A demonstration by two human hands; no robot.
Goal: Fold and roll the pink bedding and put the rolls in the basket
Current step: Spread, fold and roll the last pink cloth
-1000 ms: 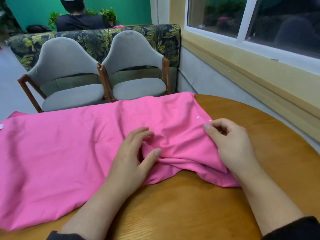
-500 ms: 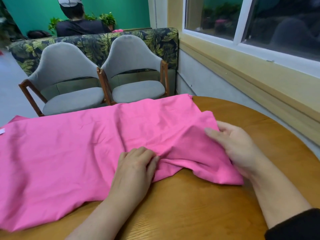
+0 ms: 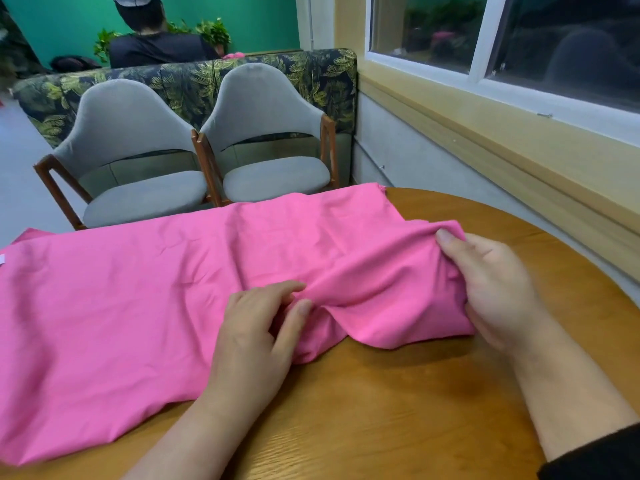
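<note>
The pink bedding (image 3: 138,289) lies spread across the round wooden table (image 3: 415,393), its left part running out of view. My right hand (image 3: 491,289) grips the bunched right end of the cloth, thumb on top and fingers hidden underneath. My left hand (image 3: 256,337) rests on the cloth near its front edge, thumb and forefinger pinching a ridge of fabric. A fold rises between the two hands. No basket is in view.
Two grey chairs (image 3: 138,161) (image 3: 266,147) stand beyond the table's far edge, a leaf-patterned sofa back (image 3: 194,81) behind them. A person (image 3: 152,39) sits with their back turned. A window sill (image 3: 502,133) runs along the right wall.
My right hand has drawn the cloth's right end further right and bunched it up. My left hand shifted slightly and now pinches a ridge. The white buttons seen earlier are covered.
</note>
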